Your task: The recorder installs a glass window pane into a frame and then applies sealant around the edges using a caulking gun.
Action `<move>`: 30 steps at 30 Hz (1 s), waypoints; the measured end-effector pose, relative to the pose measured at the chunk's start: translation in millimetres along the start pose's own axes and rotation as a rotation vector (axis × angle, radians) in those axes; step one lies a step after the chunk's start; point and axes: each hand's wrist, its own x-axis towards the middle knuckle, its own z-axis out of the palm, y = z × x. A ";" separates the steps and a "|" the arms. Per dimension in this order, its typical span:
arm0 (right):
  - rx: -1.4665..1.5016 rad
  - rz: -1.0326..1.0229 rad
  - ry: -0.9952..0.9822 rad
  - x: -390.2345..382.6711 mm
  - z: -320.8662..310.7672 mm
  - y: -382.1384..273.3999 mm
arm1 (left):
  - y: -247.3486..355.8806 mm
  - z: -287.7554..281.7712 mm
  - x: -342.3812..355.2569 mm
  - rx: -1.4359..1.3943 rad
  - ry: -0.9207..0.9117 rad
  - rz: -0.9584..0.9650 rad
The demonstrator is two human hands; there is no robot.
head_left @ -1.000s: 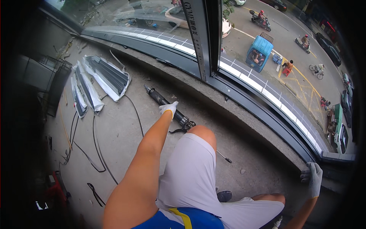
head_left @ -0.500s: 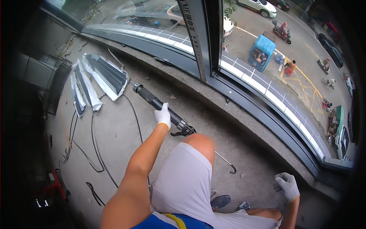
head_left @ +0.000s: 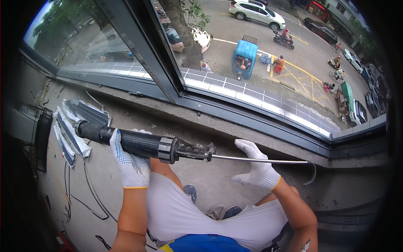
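Note:
A black caulking gun [head_left: 147, 146] lies level across the view, its nozzle end to the left. My left hand [head_left: 133, 168], in a white glove with blue dots, is wrapped round its barrel from below. From the trigger end a thin metal rod [head_left: 285, 161] runs to the right and ends in a bent hook. My right hand [head_left: 257, 170], also gloved, is by the rod with fingers and thumb spread. The rod crosses in front of its palm; whether they touch I cannot tell.
A dark metal window frame [head_left: 268, 119] stands on a rough concrete ledge [head_left: 218, 126], above the street. Plastic-wrapped grey profiles [head_left: 86, 112] lie on the floor at left, with black cords [head_left: 95, 197] near them. My bent legs [head_left: 184, 206] are below the gun.
The caulking gun has been raised and turned from slanting to nearly level, in my left hand. My right hand has come in from the lower right to the rod. The view has shifted right.

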 end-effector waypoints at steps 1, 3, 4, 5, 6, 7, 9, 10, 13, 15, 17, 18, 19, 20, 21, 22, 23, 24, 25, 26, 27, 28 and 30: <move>0.035 -0.046 0.045 0.2 -2.1 -13.9 | -8.2 12.2 -27.5 0.028 -0.045 -0.007; 0.081 -0.075 0.051 -10.4 -6.8 -36.0 | -25.2 34.5 -73.7 0.003 -0.110 -0.049; 0.144 -0.106 0.042 -18.0 -11.3 -41.1 | -34.9 44.8 -94.0 -0.010 -0.101 -0.119; 0.162 -0.091 0.016 -29.0 -16.9 -43.1 | -42.6 53.1 -112.9 -0.048 -0.161 -0.186; 0.319 0.052 0.025 -48.9 -22.6 -46.5 | -46.5 60.7 -128.9 -0.062 -0.173 -0.275; 0.301 0.113 0.024 -72.4 -31.3 -46.9 | -52.1 67.9 -143.1 -0.013 -0.168 -0.315; 0.584 0.249 0.126 -124.3 -37.6 -49.0 | -69.8 81.5 -170.0 0.036 -0.283 -0.364; 0.554 0.151 0.206 -150.2 -40.3 -48.6 | -76.5 88.3 -181.3 0.001 -0.311 -0.462; 0.371 0.154 0.460 -226.9 -27.6 -57.8 | -91.2 113.5 -187.8 -0.044 -0.661 -0.571; 0.093 0.232 0.471 -278.8 -21.4 -65.6 | -100.3 133.0 -179.3 -0.049 -0.658 -0.564; 0.466 0.416 0.697 -316.8 -1.6 -76.9 | -111.7 152.6 -169.1 0.008 -0.641 -0.649; 0.454 0.496 0.760 -334.2 6.7 -81.1 | -124.9 160.6 -170.4 0.083 -0.711 -0.732; 0.395 0.539 0.819 -352.6 13.9 -87.7 | -140.7 167.9 -174.1 0.153 -0.785 -0.820; 0.479 0.665 0.794 -370.3 20.7 -94.4 | -159.7 177.3 -177.5 0.234 -0.790 -0.880; 0.619 0.750 0.818 -384.5 29.5 -102.6 | -179.8 186.2 -184.1 0.292 -0.857 -0.944; 0.915 0.748 0.886 -397.2 37.8 -112.7 | -206.3 197.8 -191.8 0.263 -0.903 -1.082; 0.915 0.748 0.901 -404.7 44.3 -115.1 | -232.2 206.7 -205.4 0.319 -0.964 -1.116; 1.032 0.638 1.040 -410.2 51.9 -121.0 | -256.8 217.1 -218.4 0.373 -1.007 -1.210; 1.126 0.601 1.158 -414.2 58.3 -126.3 | -282.2 228.4 -231.9 0.398 -1.021 -1.299; 1.126 0.598 1.237 -416.5 63.8 -131.7 | -305.4 236.8 -248.7 0.440 -0.997 -1.390; 1.095 0.584 1.227 -418.3 67.7 -136.0 | -326.1 243.2 -264.0 0.479 -1.063 -1.438; 1.135 0.607 1.299 -419.0 71.1 -138.8 | -345.7 248.7 -279.7 0.562 -1.090 -1.451; 1.160 0.589 1.445 -422.1 74.3 -142.2 | -381.7 260.3 -307.5 0.641 -1.126 -1.482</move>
